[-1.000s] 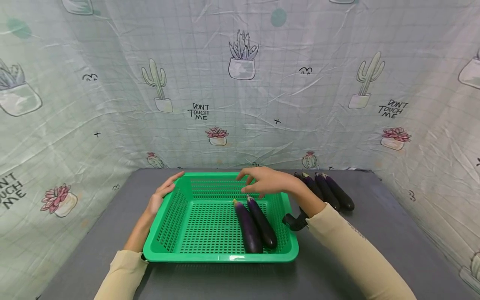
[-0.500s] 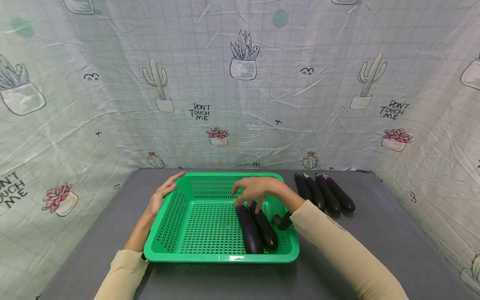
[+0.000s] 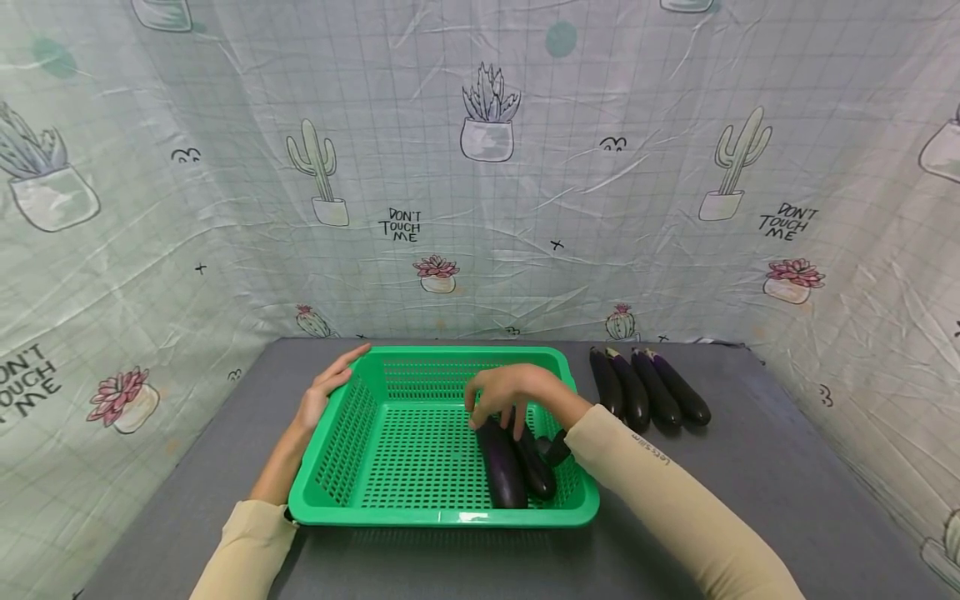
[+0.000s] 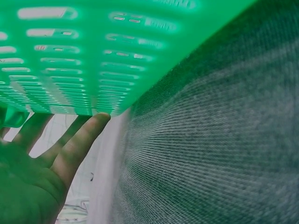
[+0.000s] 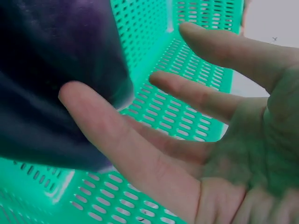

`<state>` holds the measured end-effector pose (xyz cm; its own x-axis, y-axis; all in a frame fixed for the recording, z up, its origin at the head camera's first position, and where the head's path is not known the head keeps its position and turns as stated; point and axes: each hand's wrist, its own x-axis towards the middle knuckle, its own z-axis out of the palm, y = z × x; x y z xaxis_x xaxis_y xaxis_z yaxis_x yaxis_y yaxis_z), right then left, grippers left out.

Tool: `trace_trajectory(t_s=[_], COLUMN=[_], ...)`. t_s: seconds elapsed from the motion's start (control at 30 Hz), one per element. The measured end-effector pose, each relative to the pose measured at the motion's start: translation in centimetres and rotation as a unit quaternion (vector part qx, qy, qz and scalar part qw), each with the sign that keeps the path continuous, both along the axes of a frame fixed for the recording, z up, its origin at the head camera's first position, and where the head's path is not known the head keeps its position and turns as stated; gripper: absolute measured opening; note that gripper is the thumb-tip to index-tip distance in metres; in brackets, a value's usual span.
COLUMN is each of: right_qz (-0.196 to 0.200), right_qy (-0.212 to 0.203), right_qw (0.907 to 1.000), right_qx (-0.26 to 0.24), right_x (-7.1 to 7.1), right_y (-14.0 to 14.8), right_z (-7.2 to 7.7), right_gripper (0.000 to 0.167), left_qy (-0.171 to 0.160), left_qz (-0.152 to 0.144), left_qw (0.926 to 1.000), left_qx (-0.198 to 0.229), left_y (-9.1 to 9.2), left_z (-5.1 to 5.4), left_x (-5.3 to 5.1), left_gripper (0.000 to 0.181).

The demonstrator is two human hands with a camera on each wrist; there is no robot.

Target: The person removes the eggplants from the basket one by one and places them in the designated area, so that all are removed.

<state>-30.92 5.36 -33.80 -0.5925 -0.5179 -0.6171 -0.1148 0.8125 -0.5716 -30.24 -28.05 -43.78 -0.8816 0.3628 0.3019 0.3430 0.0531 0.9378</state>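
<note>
Two dark purple eggplants, the left one (image 3: 501,467) and the right one (image 3: 537,475), lie side by side in the right part of a green perforated plastic basket (image 3: 442,517). Over their far ends reaches my right hand (image 3: 512,392), fingers pointing down and hiding the stems. In the right wrist view its fingers are spread, and one fingertip (image 5: 74,95) overlaps the eggplants; whether it touches cannot be told. My left hand (image 3: 322,396) rests along the basket's left rim with straight fingers. In the left wrist view, a fingertip (image 4: 100,117) meets the basket's outer wall.
Several more eggplants (image 3: 656,392) lie in a row on the grey tabletop (image 3: 720,500), right of the basket. A printed cloth curtain (image 3: 555,192) with potted plants surrounds the table at the back and sides. A dark camera (image 3: 553,450) sits under my right wrist.
My right hand has come left, nearer and lower into the basket, down to the eggplants' far ends. The left hand and the basket have stayed in place.
</note>
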Motion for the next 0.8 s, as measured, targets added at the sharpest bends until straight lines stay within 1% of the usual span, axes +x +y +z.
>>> trace_trajectory(t_s=[0.1,0.2,0.3,0.43,0.57,0.8], right_qz=[0.002,0.011,0.02,0.031,0.042,0.044], right_qy=[-0.015,-0.031,-0.039,-0.039,-0.029,-0.02], right_qw=[0.9999,0.9993,0.9987,0.9982,0.998,0.9984], right_qx=[0.008,0.016,0.024,0.035,0.038,0.029], right_x=[0.0,0.1,0.1,0.3,0.5,0.6], right_y=[-0.2,-0.4,-0.7,-1.1,-1.4,-1.6], right_z=[-0.5,-1.0,-1.5,-1.7,-1.8,-2.1], right_gripper=[0.042,0.042,0.042,0.045,0.048,0.052], left_qy=[0.012,0.037,0.05,0.05,0.05,0.056], left_qz=[0.014,0.037,0.036,0.032,0.034,0.04], left_qw=[0.9997,0.9977,0.9972,0.9976,0.9975,0.9965], left_qx=[-0.016,-0.044,-0.044,-0.037,-0.037,-0.047], left_y=[0.0,0.0,-0.1,-0.1,-0.1,-0.1], left_z=[-0.1,-0.1,-0.1,-0.1,-0.1,-0.2], left_x=[0.0,-0.1,-0.2,-0.2,-0.2,-0.3], left_gripper=[0.053,0.051,0.051,0.051,0.051,0.051])
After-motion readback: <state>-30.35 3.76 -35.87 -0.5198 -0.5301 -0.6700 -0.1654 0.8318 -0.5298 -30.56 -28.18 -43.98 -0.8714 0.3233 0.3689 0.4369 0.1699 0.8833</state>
